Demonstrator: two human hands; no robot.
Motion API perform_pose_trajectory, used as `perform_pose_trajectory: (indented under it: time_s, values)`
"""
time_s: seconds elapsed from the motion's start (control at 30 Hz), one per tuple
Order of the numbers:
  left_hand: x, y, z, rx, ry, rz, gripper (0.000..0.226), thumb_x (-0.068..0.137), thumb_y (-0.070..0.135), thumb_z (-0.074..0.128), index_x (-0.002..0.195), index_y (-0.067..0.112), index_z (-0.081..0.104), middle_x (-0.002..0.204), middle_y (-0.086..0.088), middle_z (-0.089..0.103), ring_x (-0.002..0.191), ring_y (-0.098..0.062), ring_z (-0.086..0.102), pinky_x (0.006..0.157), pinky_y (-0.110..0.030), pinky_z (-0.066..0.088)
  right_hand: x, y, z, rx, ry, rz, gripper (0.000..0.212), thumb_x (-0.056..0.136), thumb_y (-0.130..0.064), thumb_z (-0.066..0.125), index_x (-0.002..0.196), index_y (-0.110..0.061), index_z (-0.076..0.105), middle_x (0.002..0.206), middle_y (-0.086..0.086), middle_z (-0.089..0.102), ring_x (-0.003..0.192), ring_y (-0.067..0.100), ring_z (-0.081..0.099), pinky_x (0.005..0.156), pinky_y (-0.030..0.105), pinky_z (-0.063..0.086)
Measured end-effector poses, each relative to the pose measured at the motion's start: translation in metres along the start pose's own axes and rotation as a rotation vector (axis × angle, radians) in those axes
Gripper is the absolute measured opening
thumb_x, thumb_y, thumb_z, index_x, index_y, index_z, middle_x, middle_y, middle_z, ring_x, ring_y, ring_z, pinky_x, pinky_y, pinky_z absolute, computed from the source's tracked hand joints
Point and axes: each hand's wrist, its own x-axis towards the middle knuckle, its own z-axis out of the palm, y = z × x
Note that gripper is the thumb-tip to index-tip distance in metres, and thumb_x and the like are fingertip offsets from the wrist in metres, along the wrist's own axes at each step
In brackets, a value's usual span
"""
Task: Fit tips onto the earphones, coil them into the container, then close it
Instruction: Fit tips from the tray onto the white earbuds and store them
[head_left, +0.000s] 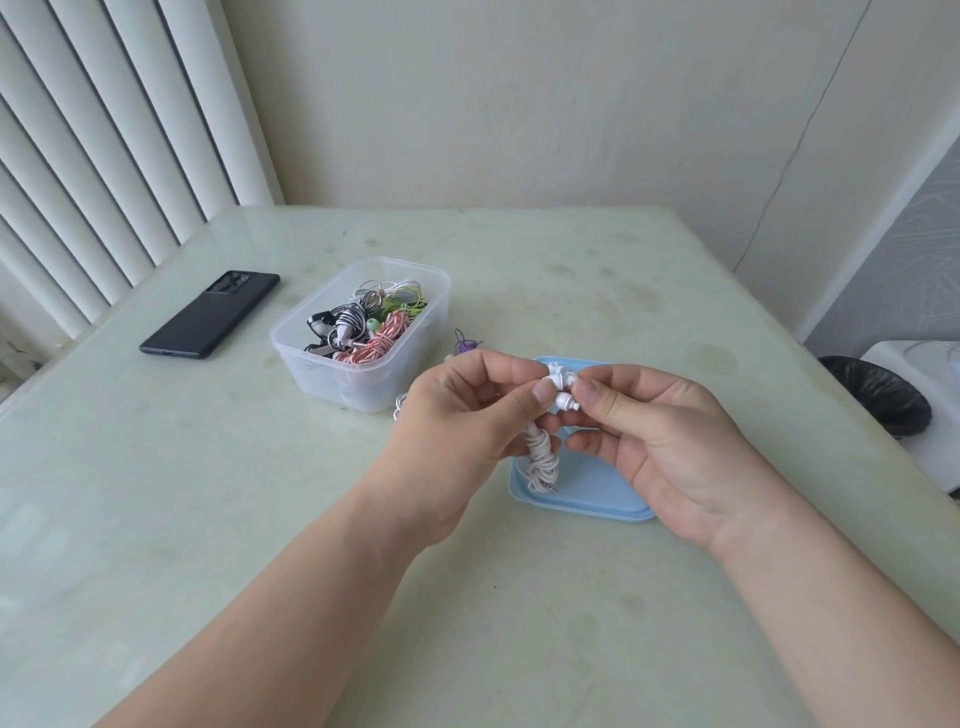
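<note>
Left hand grips the white earphones, cord already wound into a bundle hanging below the fist. Right hand pinches at the buds sticking out above the grip. We judge tip-fitting is the step in hand; whether the tips are seated, we cannot tell.

Beyond and left of the grip, the clear container is open and holds several coiled sets. The blue lid lies directly under the hands. Left to do: place this bundle, then close the container.

Dark phone far left of the grip. We read no brand, label or writing anywhere.
</note>
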Motion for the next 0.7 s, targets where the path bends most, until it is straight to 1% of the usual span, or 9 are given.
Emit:
perform_pose_trajectory:
  time_s: [0.13, 0.23, 0.27, 0.33, 0.43, 0.5, 0.57, 0.6, 0.7]
  values:
    - [-0.0010, 0.0001, 0.0011, 0.015, 0.013, 0.001, 0.012, 0.094, 0.007, 0.073, 0.085, 0.015, 0.076, 0.082, -0.012, 0.075, 0.076, -0.022, 0.070, 0.093, -0.068, 0.055, -0.0012, -0.0005, 0.0011, -0.037, -0.013, -0.030, 0.014, 0.078, -0.010, 0.072, 0.090, -0.004, 0.074, 0.091, 0.019, 0.074, 0.086, 0.032, 0.071, 0.068, 0.032, 0.057]
    - [-0.0012, 0.0001, 0.0019, 0.054, 0.027, 0.027, 0.017, 0.094, 0.007, 0.073, 0.082, 0.018, 0.076, 0.081, -0.012, 0.076, 0.075, -0.022, 0.070, 0.089, -0.059, 0.057, -0.0019, -0.0014, 0.0019, -0.044, -0.023, -0.048, 0.011, 0.079, -0.010, 0.072, 0.088, -0.005, 0.074, 0.091, 0.019, 0.074, 0.086, 0.032, 0.072, 0.068, 0.032, 0.057]
    - [-0.0012, -0.0003, 0.0023, 0.066, 0.033, 0.036, 0.017, 0.094, 0.007, 0.074, 0.081, 0.019, 0.076, 0.082, -0.012, 0.076, 0.076, -0.023, 0.070, 0.088, -0.058, 0.057, -0.0022, -0.0013, 0.0020, -0.045, -0.031, -0.051, 0.010, 0.079, -0.010, 0.071, 0.087, -0.005, 0.073, 0.091, 0.019, 0.074, 0.086, 0.031, 0.072, 0.067, 0.031, 0.057]
    - [-0.0013, -0.0012, 0.0026, 0.077, 0.048, 0.049, 0.015, 0.093, 0.010, 0.076, 0.081, 0.019, 0.076, 0.085, -0.015, 0.077, 0.078, -0.025, 0.071, 0.089, -0.060, 0.057, -0.0028, 0.0000, 0.0027, -0.056, -0.050, -0.056, 0.010, 0.078, -0.009, 0.072, 0.087, -0.003, 0.071, 0.090, 0.018, 0.074, 0.085, 0.029, 0.073, 0.068, 0.032, 0.058]
    - [-0.0015, -0.0009, 0.0019, 0.073, 0.044, 0.054, 0.012, 0.091, 0.016, 0.078, 0.081, 0.022, 0.077, 0.088, -0.017, 0.077, 0.080, -0.028, 0.070, 0.092, -0.068, 0.056, -0.0032, 0.0035, 0.0048, -0.066, -0.047, -0.064, 0.011, 0.076, -0.009, 0.072, 0.085, -0.003, 0.071, 0.088, 0.017, 0.074, 0.084, 0.027, 0.073, 0.070, 0.034, 0.058]
    - [-0.0013, -0.0009, 0.0015, 0.070, 0.040, 0.050, 0.014, 0.093, 0.014, 0.077, 0.081, 0.022, 0.077, 0.088, -0.017, 0.077, 0.081, -0.029, 0.071, 0.092, -0.069, 0.055, -0.0031, 0.0033, 0.0050, -0.053, -0.050, -0.060, 0.009, 0.077, -0.010, 0.072, 0.084, -0.004, 0.072, 0.089, 0.019, 0.074, 0.085, 0.029, 0.073, 0.070, 0.035, 0.058]
    - [-0.0012, -0.0018, 0.0018, 0.066, 0.033, 0.043, 0.012, 0.094, 0.012, 0.075, 0.084, 0.019, 0.076, 0.090, -0.018, 0.077, 0.086, -0.035, 0.071, 0.092, -0.070, 0.053, -0.0031, 0.0013, 0.0037, -0.043, -0.062, -0.042, 0.010, 0.079, -0.012, 0.071, 0.084, -0.004, 0.072, 0.091, 0.021, 0.072, 0.085, 0.031, 0.071, 0.071, 0.037, 0.057]
    - [-0.0012, -0.0022, 0.0018, 0.064, 0.032, 0.040, 0.009, 0.094, 0.011, 0.075, 0.086, 0.016, 0.076, 0.090, -0.019, 0.077, 0.087, -0.037, 0.071, 0.092, -0.070, 0.053, -0.0027, 0.0004, 0.0037, -0.039, -0.068, -0.033, 0.013, 0.079, -0.014, 0.071, 0.086, -0.003, 0.072, 0.091, 0.021, 0.071, 0.085, 0.031, 0.071, 0.072, 0.038, 0.056]
    - [-0.0016, -0.0032, 0.0021, 0.056, 0.027, 0.035, 0.004, 0.095, 0.010, 0.074, 0.091, 0.011, 0.074, 0.091, -0.020, 0.077, 0.084, -0.033, 0.071, 0.093, -0.070, 0.053, -0.0018, 0.0005, 0.0045, -0.032, -0.064, -0.024, 0.025, 0.080, -0.019, 0.069, 0.095, 0.001, 0.069, 0.091, 0.023, 0.070, 0.085, 0.030, 0.070, 0.071, 0.038, 0.055]
